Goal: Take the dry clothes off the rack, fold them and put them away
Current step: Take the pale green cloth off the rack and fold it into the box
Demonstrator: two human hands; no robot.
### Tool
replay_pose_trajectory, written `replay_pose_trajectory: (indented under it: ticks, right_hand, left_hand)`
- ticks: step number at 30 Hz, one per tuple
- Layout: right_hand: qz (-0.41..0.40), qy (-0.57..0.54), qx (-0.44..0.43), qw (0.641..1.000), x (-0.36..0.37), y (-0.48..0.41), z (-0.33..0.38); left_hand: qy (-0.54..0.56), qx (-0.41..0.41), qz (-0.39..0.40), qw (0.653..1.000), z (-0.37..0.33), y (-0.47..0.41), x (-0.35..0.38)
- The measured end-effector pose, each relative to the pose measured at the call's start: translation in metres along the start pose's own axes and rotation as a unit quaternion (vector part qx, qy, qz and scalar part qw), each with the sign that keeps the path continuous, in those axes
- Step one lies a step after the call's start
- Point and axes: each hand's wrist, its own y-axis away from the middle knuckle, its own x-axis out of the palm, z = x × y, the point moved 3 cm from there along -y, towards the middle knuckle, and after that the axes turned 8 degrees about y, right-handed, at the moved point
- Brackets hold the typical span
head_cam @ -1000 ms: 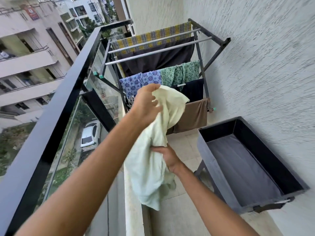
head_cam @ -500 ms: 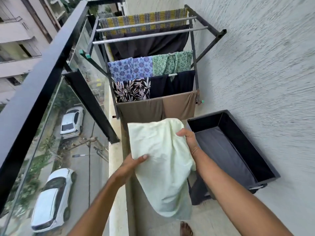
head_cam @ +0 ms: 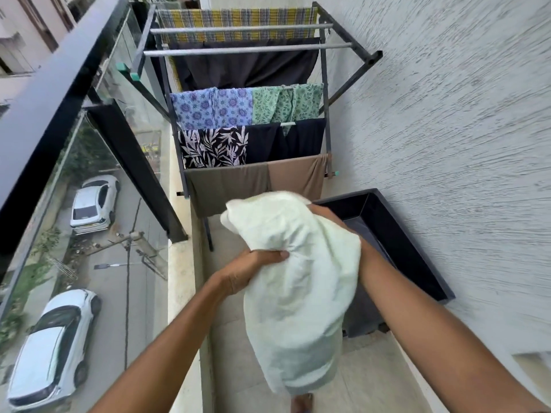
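Pale-green cloth [head_cam: 298, 278], clear of the drying rack [head_cam: 326, 84], hangs long axis downward between the hands: left hand [head_cam: 250, 269] grips its left edge; right hand [head_cam: 331, 217] has its fingers hidden behind the top, grip indeterminable. Black tub [head_cam: 417, 257] lies rightward, nearest the right hand.

Pale green cloth [head_cam: 298, 278] bunched up, held in both hands. Left hand [head_cam: 250, 269] grips its left side; right hand [head_cam: 328, 214] holds the far side, mostly hidden. Drying rack [head_cam: 326, 84] ahead, hung with clothes. Black tub [head_cam: 402, 234] at right, against the wall.
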Motion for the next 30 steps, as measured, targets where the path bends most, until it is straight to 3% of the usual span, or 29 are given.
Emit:
replay_pose_trajectory:
  ticks: [3,5,9,14,19,24,27,30]
  right_hand:
    - [0.082,-0.043,0.11,0.99,0.002,-0.031,-0.024]
    - [0.073,-0.061,0.134,0.986,-0.009,-0.048,-0.058]
    - [0.071,-0.174,0.097,0.977,0.004,-0.039,-0.109]
    - [0.05,-0.088,0.006,0.995,0.023,-0.044,-0.126]
    - [-0.029,-0.086,0.018,0.996,0.032,-0.06,-0.13]
    - [-0.073,-0.113,0.106,0.985,0.037,-0.069,-0.132]
    - [-0.051,-0.08,0.042,0.995,0.027,-0.061,-0.115]
    - [0.051,-0.017,-0.025,0.998,0.019,-0.043,-0.106]
  left_hand:
    - [0.069,-0.05,-0.046,0.995,0.006,0.0,-0.003]
    - [0.092,-0.102,-0.063,0.989,0.009,0.0,-0.008]
    - [0.099,-0.159,-0.083,0.979,0.018,-0.001,-0.021]
    - [0.149,-0.139,-0.037,0.978,0.026,0.008,-0.043]
    - [0.002,-0.194,0.008,0.981,0.069,0.03,-0.058]
    - [0.061,-0.12,-0.148,0.98,0.082,0.025,-0.046]
    - [0.099,-0.122,-0.184,0.97,0.075,0.018,-0.042]
    - [0.119,-0.103,-0.205,0.966,0.063,0.012,-0.049]
